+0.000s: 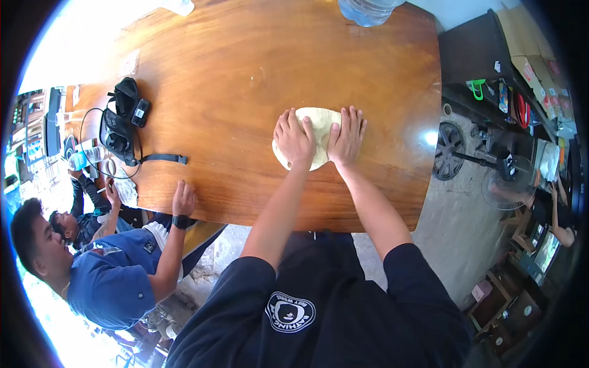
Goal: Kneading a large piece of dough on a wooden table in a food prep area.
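A flattened, pale yellow round of what looks like dough (321, 126) lies on the brown wooden table (233, 80). My left hand (295, 140) rests flat on its left part, fingers stretched away from me. On the right edge of the dough lies my right hand (347, 138), its fingers also stretched out and some reaching past the rim onto the wood. Both palms touch the dough, and neither hand grips anything. Between my thumbs the surface of the dough shows shallow dents.
A black strapped bag (119, 132) and a small black device (140, 113) lie at the table's left. A clear plastic bottle (368, 11) stands at the far edge. A person in blue (113, 279) sits at left, one hand on the table. A fan (508, 175) stands at right.
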`<state>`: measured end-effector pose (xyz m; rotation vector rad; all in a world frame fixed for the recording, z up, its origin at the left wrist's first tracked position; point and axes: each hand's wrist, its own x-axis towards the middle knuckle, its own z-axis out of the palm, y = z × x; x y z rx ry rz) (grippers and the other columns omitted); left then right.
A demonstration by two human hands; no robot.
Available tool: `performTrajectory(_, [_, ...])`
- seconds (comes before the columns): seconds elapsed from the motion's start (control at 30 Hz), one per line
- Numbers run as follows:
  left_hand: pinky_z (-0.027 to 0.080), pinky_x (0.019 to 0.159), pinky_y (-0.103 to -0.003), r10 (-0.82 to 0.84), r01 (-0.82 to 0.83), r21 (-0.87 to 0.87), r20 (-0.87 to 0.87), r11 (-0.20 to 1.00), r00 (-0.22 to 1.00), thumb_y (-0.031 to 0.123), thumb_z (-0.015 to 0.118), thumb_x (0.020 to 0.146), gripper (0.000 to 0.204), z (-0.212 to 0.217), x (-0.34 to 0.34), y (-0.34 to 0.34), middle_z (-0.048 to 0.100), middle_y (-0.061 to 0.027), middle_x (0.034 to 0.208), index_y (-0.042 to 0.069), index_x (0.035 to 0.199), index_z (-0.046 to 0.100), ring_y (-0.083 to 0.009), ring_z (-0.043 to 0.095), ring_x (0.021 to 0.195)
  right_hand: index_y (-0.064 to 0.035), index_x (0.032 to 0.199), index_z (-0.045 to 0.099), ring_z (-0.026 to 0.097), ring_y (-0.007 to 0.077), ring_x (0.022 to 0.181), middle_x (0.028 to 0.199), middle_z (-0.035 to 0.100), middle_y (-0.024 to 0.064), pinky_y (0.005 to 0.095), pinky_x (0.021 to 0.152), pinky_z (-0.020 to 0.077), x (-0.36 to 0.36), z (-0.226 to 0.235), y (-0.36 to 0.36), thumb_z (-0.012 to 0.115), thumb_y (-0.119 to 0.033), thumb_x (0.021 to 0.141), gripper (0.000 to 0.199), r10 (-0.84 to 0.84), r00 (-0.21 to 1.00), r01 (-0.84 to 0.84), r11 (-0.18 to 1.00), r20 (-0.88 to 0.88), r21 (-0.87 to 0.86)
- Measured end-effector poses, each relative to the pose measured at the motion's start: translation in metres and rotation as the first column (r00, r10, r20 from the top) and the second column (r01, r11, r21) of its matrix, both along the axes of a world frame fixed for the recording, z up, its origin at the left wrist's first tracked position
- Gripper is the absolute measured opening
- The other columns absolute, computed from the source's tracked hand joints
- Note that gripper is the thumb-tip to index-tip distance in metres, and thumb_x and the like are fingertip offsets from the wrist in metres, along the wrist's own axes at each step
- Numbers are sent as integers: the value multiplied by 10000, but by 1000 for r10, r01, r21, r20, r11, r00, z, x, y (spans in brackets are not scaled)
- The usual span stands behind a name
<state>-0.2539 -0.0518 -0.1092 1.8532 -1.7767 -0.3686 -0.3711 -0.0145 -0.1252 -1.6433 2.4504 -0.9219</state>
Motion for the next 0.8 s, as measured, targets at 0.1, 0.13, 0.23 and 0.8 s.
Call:
performTrajectory(0.1, [349,1064,-487,79,-78,89,-9,993,997,406,435,1001,466,5,-9,-3,568,-169,1315,74,1287,592,-361,503,1224,15,1276,585,357,445,1401,1451,463,233,572,1183,202,-23,0,-22,443,-285,1007,427,210,973,-212,977,-94,-12])
performTrajectory(0.13, [359,1047,-492,118,-110,224,-22,968,993,459,443,985,521,6,-7,5,579,-173,1295,59,1285,593,-368,511,1216,15,1276,585,357,445,1401,1451,463,233,572,1183,202,-26,-4,-17,443,-285,1007,427,208,975,-209,978,-81,-3])
performTrajectory(0.23, [384,1028,-498,165,13,619,-229,785,959,606,464,933,729,12,5,-26,575,-213,1318,4,1330,568,-412,517,1238,-31,1200,621,328,417,1428,1495,436,198,548,1193,192,-45,-23,-26,487,-334,1003,386,235,972,-235,972,21,7])
performTrajectory(0.8, [265,1130,-546,-50,37,134,94,990,994,413,503,977,509,14,-9,-20,428,-264,1445,1,1247,630,-413,372,1358,-61,1181,651,315,446,1428,1458,462,265,587,1173,198,12,-1,-20,469,-353,1013,383,-173,922,168,985,347,44])
